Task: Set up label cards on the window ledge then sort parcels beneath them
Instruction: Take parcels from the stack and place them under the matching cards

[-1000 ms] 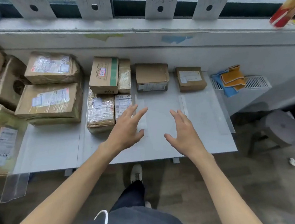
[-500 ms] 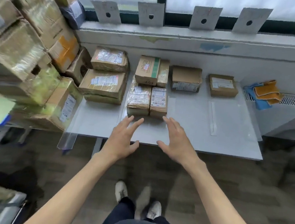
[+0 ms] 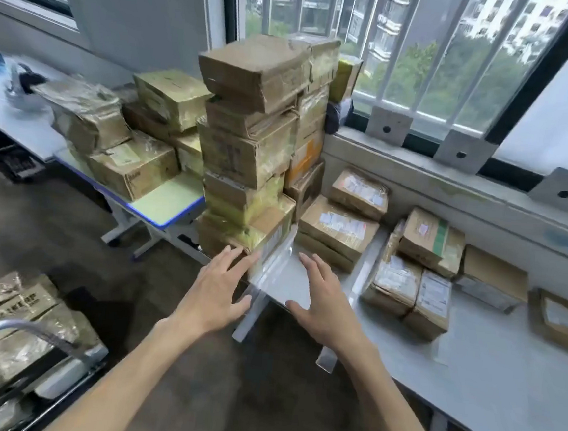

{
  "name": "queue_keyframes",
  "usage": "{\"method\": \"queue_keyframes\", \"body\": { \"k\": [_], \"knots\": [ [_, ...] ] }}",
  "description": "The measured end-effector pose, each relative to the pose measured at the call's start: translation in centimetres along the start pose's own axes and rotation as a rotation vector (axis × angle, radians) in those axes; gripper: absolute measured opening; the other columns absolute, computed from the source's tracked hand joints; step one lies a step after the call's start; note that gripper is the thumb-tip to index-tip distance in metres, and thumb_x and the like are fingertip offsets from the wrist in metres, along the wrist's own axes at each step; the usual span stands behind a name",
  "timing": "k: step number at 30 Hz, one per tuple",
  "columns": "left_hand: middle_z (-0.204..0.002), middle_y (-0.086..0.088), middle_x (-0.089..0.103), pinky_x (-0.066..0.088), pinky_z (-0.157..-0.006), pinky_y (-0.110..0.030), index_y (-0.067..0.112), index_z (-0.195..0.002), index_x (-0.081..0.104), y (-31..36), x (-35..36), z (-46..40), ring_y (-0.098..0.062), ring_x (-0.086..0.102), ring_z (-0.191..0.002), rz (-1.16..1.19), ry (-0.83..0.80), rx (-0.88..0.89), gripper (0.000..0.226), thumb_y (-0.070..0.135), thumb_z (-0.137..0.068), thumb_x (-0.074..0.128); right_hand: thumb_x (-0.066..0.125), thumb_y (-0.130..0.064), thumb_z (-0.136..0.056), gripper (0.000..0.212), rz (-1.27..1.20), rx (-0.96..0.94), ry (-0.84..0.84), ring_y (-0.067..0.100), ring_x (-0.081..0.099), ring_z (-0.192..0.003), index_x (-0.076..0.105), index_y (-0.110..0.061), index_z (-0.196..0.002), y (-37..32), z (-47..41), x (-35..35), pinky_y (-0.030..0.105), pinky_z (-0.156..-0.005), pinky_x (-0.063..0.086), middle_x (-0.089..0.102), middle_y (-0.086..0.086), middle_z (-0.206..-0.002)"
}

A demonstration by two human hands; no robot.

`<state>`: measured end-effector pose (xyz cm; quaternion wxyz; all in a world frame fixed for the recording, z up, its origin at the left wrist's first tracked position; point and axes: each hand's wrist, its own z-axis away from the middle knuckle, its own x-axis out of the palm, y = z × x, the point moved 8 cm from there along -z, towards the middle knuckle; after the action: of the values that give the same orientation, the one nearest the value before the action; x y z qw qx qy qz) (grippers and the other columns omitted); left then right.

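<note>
I've swung left from the sorted rows: my left hand and right hand hang spread and empty at the bench's left edge. The unsorted stack towers on that end, 3 label cards up on the ledge. Next parcel comes from there, I reckon.

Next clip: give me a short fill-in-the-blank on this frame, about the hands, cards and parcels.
1. Both hands, left hand and right hand, are ____ and hold nothing.
2. Each label card on the window ledge has a round ____ in it.
3. The tall parcel stack stands ____ of the hands.

Missing: open; hole; beyond
</note>
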<state>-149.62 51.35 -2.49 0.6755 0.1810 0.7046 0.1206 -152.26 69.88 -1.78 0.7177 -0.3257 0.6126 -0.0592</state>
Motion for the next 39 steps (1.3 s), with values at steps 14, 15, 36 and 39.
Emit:
{"method": "queue_keyframes", "body": {
  "k": [14, 15, 36, 39],
  "knots": [
    [-0.153, -0.011, 0.030, 0.039, -0.110, -0.049, 0.037, -0.152, 0.025, -2.4, -25.7, -15.7, -0.032, 0.035, -0.139, -0.248, 0.291, 0.259, 0.089, 0.043, -0.078, 0.074, 0.073, -0.030, -0.086, 0.084, 0.096, -0.199, 0.330, 0.024, 0.029, -0.145, 0.025, -0.025, -0.156, -16.7, -15.0, -11.5, 0.038, -0.120, 0.028, 0.029, 0.006, -0.158],
    [-0.152, -0.010, 0.030, 0.041, -0.109, -0.051, 0.037, -0.150, 0.025, -2.2, -26.3, -16.7, -0.032, 0.037, -0.137, -0.280, 0.297, 0.268, 0.089, 0.044, -0.077, 0.075, 0.072, -0.030, -0.086, 0.084, 0.104, -0.206, 0.338, 0.023, 0.029, -0.145, 0.025, -0.025, -0.156, -16.6, -15.5, -11.8, 0.037, -0.120, 0.028, 0.029, 0.004, -0.158],
    [-0.136, -0.013, 0.053, 0.050, -0.097, -0.047, 0.025, -0.146, 0.031, 2.6, -20.8, -27.7, -0.033, 0.058, -0.116, -0.724, 0.491, 0.376, 0.112, 0.048, -0.055, 0.092, 0.074, -0.033, -0.084, 0.087, 0.106, -0.146, 0.442, 0.021, 0.040, -0.137, 0.022, -0.029, -0.154, -8.3, -23.7, -15.2, 0.036, -0.113, 0.038, 0.035, -0.001, -0.153],
    [-0.134, -0.013, 0.057, 0.052, -0.096, -0.049, 0.023, -0.147, 0.031, 3.3, -22.1, -26.7, -0.035, 0.060, -0.116, -0.653, 0.556, 0.474, 0.113, 0.043, -0.054, 0.093, 0.074, -0.032, -0.084, 0.088, 0.091, -0.136, 0.446, 0.021, 0.040, -0.136, 0.021, -0.028, -0.155, -8.0, -23.3, -15.5, 0.035, -0.112, 0.038, 0.035, -0.002, -0.152]
  ]
}}
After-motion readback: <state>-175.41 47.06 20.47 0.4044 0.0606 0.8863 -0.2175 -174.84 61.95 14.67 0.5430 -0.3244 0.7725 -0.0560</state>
